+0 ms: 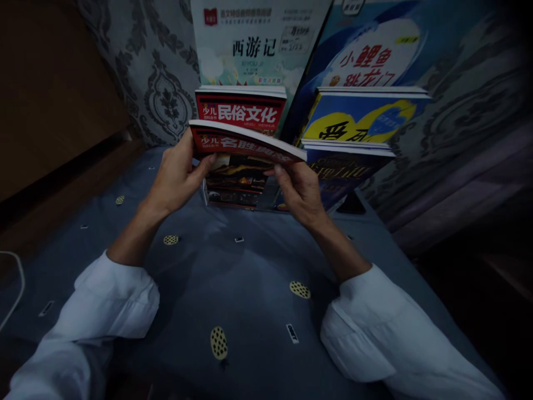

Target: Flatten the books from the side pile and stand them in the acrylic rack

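A thin paperback book (233, 166) with a red title band stands upright in front of the left row of books, its top edge bowed. My left hand (177, 172) grips its left side, thumb on the front cover. On its right side my right hand (300, 186) pinches the cover, thumb in front. Right behind it is a similar red book (239, 111). A teal book (254, 50) rises behind that one. Beside my right hand stands a dark blue book (345, 169), partly covered by the hand. The lower part of the book rack is mostly hidden.
Further right are a blue and yellow book (362, 114) and a blue book with red lettering (375, 53). Patterned wallpaper (166, 100) lies behind. A blue printed cloth (200, 283) covers the surface. A brown wooden panel (54, 100) borders the left, with a white cable (19, 283) below.
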A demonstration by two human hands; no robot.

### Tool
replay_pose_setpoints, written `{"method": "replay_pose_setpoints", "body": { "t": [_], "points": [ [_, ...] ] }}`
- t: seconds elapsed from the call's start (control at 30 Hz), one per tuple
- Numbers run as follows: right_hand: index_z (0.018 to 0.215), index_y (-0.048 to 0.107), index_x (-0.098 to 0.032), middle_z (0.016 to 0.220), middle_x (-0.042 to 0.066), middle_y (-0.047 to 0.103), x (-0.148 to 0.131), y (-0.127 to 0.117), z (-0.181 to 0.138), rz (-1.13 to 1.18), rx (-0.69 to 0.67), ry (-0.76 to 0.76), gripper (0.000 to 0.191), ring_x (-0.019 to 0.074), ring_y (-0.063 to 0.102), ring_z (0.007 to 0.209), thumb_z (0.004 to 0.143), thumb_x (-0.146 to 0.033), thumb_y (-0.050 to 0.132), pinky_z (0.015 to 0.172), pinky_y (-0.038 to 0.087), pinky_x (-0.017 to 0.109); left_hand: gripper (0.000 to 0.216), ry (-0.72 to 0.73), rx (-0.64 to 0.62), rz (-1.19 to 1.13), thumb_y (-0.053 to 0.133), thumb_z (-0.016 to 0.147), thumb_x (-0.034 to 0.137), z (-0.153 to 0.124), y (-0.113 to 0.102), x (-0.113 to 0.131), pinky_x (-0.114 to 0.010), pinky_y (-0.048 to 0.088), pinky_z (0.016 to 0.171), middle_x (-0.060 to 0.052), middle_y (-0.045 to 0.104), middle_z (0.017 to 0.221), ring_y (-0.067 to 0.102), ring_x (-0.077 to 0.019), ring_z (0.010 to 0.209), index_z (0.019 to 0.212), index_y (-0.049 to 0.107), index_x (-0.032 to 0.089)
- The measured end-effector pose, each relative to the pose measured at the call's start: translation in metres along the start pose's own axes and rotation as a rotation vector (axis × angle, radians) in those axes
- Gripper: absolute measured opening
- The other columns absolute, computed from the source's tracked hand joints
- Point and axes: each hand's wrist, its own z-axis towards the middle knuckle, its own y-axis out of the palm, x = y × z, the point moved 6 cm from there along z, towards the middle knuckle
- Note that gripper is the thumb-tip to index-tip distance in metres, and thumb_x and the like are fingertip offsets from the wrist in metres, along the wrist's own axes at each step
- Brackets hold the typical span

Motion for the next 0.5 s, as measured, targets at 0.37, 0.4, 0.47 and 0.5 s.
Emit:
{"method": "replay_pose_setpoints", "body": {
  "t": [0.37, 0.4, 0.47, 0.5],
  "points": [
    [0.14, 0.054, -0.035, 0.142, 0.003, 0.061, 0.013, 0.009, -0.006, 0.13, -0.105, 0.125, 0.046, 0.0261, 0.064, 0.123, 0.101, -0.058, 0.047, 0.08, 0.068, 0.041, 0.042, 0.002, -0.038, 0.005, 0.058, 0.097, 0.054, 0.0, -0.002, -0.004, -0.048, 0.056, 0.099, -0.007, 0.066, 0.118, 0.061, -0.0353, 0.125, 0.125, 0.056, 0.022],
    [0.141, 0.053, -0.036, 0.141, 0.003, 0.061, 0.014, 0.009, -0.006, 0.128, -0.114, 0.128, 0.046, 0.0258, 0.064, 0.122, 0.101, -0.058, 0.047, 0.08, 0.068, 0.04, 0.043, 0.006, -0.038, 0.013, 0.057, 0.097, 0.054, 0.0, -0.002, -0.003, -0.048, 0.056, 0.099, -0.007, 0.066, 0.118, 0.061, -0.0352, 0.125, 0.125, 0.055, 0.022],
    [0.142, 0.052, -0.036, 0.139, 0.003, 0.062, 0.015, 0.009, -0.006, 0.131, -0.136, 0.129, 0.045, 0.0253, 0.065, 0.121, 0.102, -0.056, 0.046, 0.079, 0.068, 0.04, 0.045, 0.013, -0.039, 0.02, 0.056, 0.097, 0.056, 0.0, -0.001, -0.004, -0.049, 0.056, 0.099, -0.007, 0.066, 0.119, 0.062, -0.035, 0.125, 0.127, 0.055, 0.022],
    [0.142, 0.051, -0.036, 0.139, 0.002, 0.062, 0.014, 0.009, -0.006, 0.133, -0.146, 0.129, 0.045, 0.0251, 0.065, 0.12, 0.102, -0.055, 0.046, 0.078, 0.068, 0.039, 0.046, 0.013, -0.044, 0.02, 0.055, 0.097, 0.057, -0.001, 0.0, -0.005, -0.049, 0.056, 0.099, -0.007, 0.066, 0.119, 0.062, -0.0347, 0.124, 0.128, 0.054, 0.022]
  ]
}}
